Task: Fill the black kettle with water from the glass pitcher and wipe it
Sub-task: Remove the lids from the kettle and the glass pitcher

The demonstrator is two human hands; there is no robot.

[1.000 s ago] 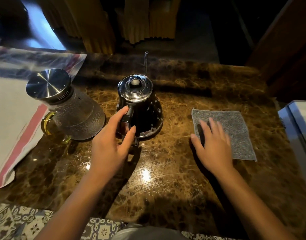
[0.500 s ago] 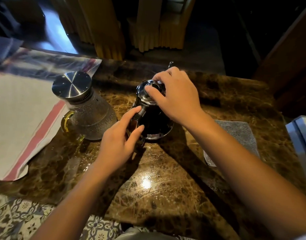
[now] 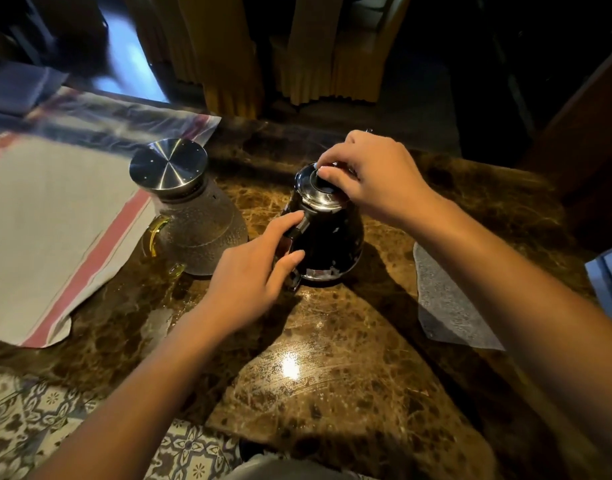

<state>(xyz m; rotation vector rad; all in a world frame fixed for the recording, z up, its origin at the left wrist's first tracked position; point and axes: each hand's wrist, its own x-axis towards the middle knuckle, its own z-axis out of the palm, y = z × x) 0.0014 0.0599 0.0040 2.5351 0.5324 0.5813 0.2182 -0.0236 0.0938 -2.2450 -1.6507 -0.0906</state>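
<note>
Head view: a black kettle (image 3: pixel 327 242) stands upright near the middle of a brown marbled desk (image 3: pixel 332 375), with both hands on it. The left hand (image 3: pixel 249 268) reaches in from the near left and curls around the kettle's handle (image 3: pixel 299 227), thumb on top and fingers wrapped beneath. The right hand (image 3: pixel 374 178) comes down from above, its fingertips (image 3: pixel 327 174) pinching the knob of the shiny lid (image 3: pixel 315 192), which sits on the kettle's mouth. Just left of the kettle, close but apart from it, stands the glass pitcher (image 3: pixel 197 223), upright, capped by a round steel lid (image 3: pixel 168 163), its yellowish handle (image 3: pixel 154 233) facing left. A grey cloth (image 3: pixel 446 306) lies flat on the desk to the right, partly hidden by the right forearm. A white, red-striped cloth (image 3: pixel 55 230) covers the desk's left side.
</note>
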